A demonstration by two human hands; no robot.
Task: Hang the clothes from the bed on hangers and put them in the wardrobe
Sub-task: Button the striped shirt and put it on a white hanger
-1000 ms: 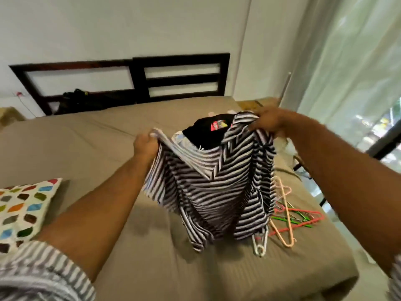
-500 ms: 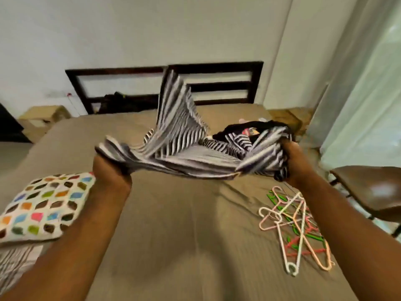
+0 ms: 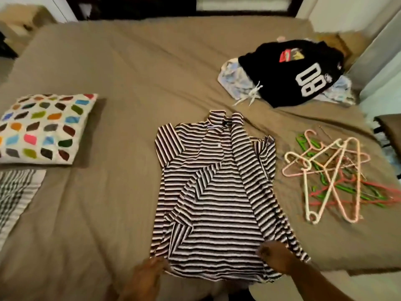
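- Striped shirt (image 3: 214, 192) lies flat on the bed (image 3: 108, 213), centre of frame. Collar points to the top of frame, hem at the bottom edge, and its right side is folded over.
- Left hand (image 3: 147, 276), bottom centre, pinches the hem's left corner. It is blurred, but the fingers look closed on the cloth.
- Right hand (image 3: 275, 259), bottom right of centre, has its fingers curled onto the hem's right end and holds it.
- Hangers (image 3: 332, 177) sit in a loose tangled heap just right of the shirt. None are in a hand and none are in the shirt.
- Black jersey (image 3: 293, 70), upper right, lies on top of a pale garment (image 3: 232, 79). Both are unhung.
- Pillow (image 3: 41, 127) is at mid left.
- Wardrobe is not in view.
- Progress, as I judge it: early. The first shirt is spread out but not on a hanger. Left to do: get a hanger into the shirt, hang the pile too, and carry it all to the wardrobe.
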